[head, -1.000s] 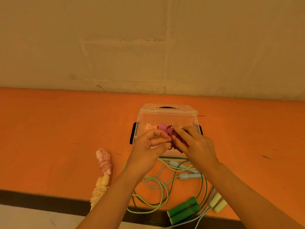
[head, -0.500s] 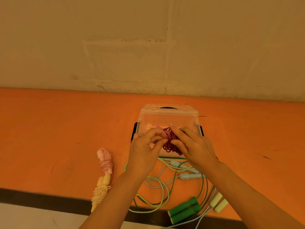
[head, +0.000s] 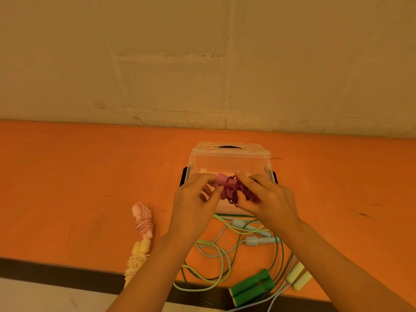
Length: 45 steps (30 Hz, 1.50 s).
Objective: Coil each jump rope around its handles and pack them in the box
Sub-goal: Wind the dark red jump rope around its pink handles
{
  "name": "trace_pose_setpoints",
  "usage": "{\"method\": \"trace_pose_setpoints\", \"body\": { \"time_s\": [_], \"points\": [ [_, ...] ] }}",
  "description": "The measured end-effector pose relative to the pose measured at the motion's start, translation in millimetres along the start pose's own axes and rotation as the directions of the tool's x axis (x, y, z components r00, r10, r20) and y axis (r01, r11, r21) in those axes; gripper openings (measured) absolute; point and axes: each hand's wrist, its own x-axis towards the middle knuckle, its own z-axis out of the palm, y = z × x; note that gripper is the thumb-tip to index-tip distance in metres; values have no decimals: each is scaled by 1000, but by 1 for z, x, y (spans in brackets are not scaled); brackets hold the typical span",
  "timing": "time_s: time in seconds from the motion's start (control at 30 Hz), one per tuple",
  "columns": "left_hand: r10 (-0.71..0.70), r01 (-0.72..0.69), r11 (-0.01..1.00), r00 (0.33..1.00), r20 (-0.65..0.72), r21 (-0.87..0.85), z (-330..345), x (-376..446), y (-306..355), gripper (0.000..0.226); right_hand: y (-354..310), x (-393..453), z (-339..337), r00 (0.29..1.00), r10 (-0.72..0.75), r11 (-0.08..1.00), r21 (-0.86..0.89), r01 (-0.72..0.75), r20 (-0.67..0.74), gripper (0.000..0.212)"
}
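The orange surface (head: pixel 67 176) is carrying a clear box (head: pixel 229 161) near the wall, with uncoiled green, blue and pale ropes (head: pixel 225 262) lying loose at its near edge. Both hands are holding the maroon jump rope (head: pixel 234 191) just above the box's front: the left hand (head: pixel 193 206) is pinching its pink handle end, and the right hand (head: pixel 267 201) is gripping the coils. The loops are looking slack, so they could spring off the handles when released.

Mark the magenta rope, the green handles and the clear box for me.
magenta rope (head: pixel 233 191), head view, on its wound cord.
green handles (head: pixel 252 287), head view, middle of the pair.
clear box (head: pixel 227 162), head view, on its far wall.
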Motion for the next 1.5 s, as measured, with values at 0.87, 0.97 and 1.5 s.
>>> {"method": "trace_pose_setpoints", "body": {
  "time_s": [0.87,0.97,1.5],
  "points": [
    [-485,559,739,829,278,-377,18,1,-2,8,5,-4,3,998,-48,998,47,46,48,37],
    [-458,535,770,843,282,-346,20,-1,-1,15,7,-3,3,996,-66,997,46,63,60,37],
    [-165,143,974,979,117,178,30,-10,-4,13,2,-5,2,994,-23,997,79,14,109,39]
  ]
}}
